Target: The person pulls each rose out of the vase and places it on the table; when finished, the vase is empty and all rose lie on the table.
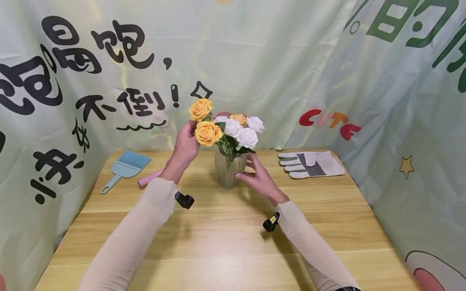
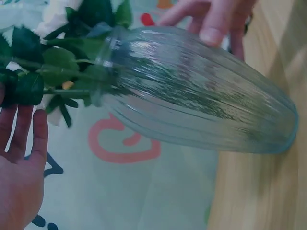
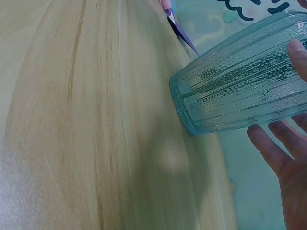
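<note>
A ribbed clear glass vase (image 1: 227, 171) stands upright on the table, holding white roses (image 1: 248, 138) and yellow-orange roses (image 1: 208, 133) with green leaves. At the bouquet's left side, my left hand (image 1: 186, 143) pinches a yellow rose by its leafy stem, just below the bloom. The left wrist view has its fingers against the dark leaves (image 2: 26, 88); the exact grip is partly cut off. My right hand (image 1: 258, 176) holds the vase from the right, thumb on the near side and fingers behind. The stems show blurred through the glass (image 2: 201, 96).
A blue dustpan-like brush tool (image 1: 127, 165) lies at the back left. Beside it, a pink handle (image 1: 149, 178) is partly hidden by the left wrist; the right wrist view shows purple blades (image 3: 181, 33). White-and-grey gloves (image 1: 311, 164) lie at the back right. A printed cloth (image 1: 255, 72) hangs behind.
</note>
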